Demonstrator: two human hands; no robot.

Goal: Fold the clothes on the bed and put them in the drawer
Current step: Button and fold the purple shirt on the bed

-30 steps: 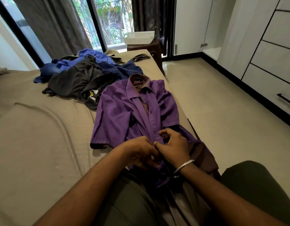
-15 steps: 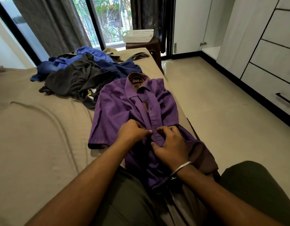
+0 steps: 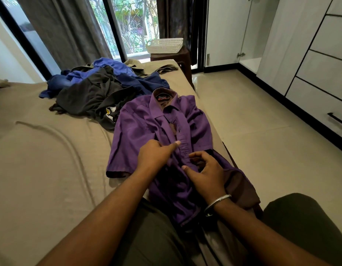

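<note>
- The shirt (image 3: 162, 143) lies face up on the bed (image 3: 41, 169), collar away from the person, its right side running along the bed's edge and its hem reaching the person's lap.
- The left hand (image 3: 155, 155) rests on the shirt's front just left of the placket, forefinger stretched out and pressing the cloth; the other fingers are curled under, and I cannot tell whether they pinch any fabric.
- The right hand (image 3: 203, 172) sits just right of the placket, lower down, fingers loosely bent and thumb out; whether it has hold of the cloth is unclear.
- The pile (image 3: 101, 89) of unfolded clothes lies beyond the shirt's left shoulder, touching it.
- The drawers (image 3: 323, 96) stand across the floor to the shirt's right, all closed.
- Risks, as I judge them: the placket gapes near the collar, so a fold made now may set crooked; the right sleeve hangs near the edge and could drag the shirt off; folding leftward might catch the pile.
</note>
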